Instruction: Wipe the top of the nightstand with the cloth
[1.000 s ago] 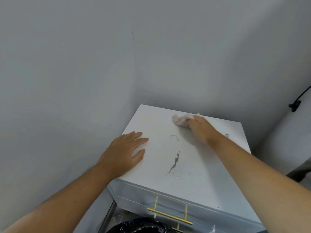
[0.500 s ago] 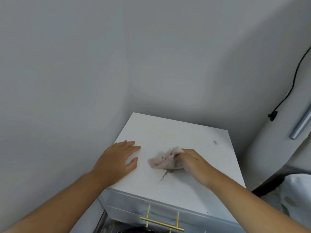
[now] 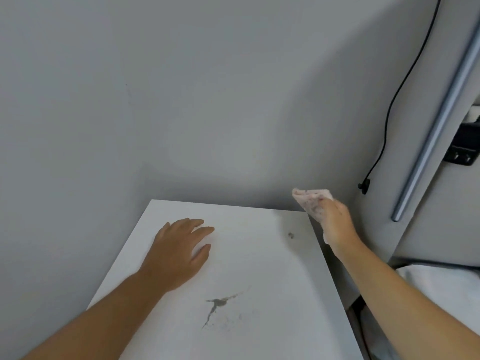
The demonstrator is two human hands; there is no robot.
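Gripping the cloth (image 3: 313, 202) bunched in your right hand (image 3: 333, 224) past the nightstand (image 3: 272, 268) right edge; soft, light, keep it wadded. Left hand (image 3: 179, 252) flat, empty.

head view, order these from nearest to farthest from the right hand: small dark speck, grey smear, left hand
From the right hand, holding the cloth:
1. Small dark speck, just left of it.
2. Left hand, flat across the nightstand.
3. Grey smear, toward the front.

Nightstand (image 3: 259, 255) front beyond the bottom edge
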